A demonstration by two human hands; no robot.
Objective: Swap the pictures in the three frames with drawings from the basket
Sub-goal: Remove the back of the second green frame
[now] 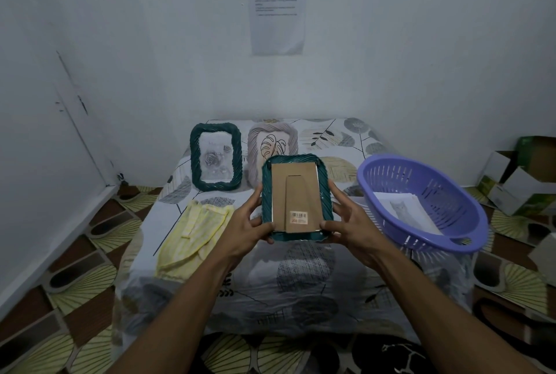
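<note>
We note the teal frame (297, 198) held above the table, cardboard back (294, 196) toward us and seated; left hand (246, 226) and right hand (352, 223) clasp its edges. Two frames (215, 156) stand behind; drawings (404, 211) remain in the basket (427, 172). We judge the swap barely begun.

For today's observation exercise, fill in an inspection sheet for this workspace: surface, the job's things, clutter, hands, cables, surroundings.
Surface: low table under a leaf-print cloth.
Job's things: teal frame held back-side up, cardboard backing in place; dark green frame with a rose picture and beige frame with a leaf drawing stand behind; purple basket holds drawings.
Clutter: yellow cloth.
Hands: left hand and right hand grip the teal frame's sides.
Cables: nothing seen.
Surroundings: white walls, printed sheet, cardboard boxes, patterned floor.
</note>
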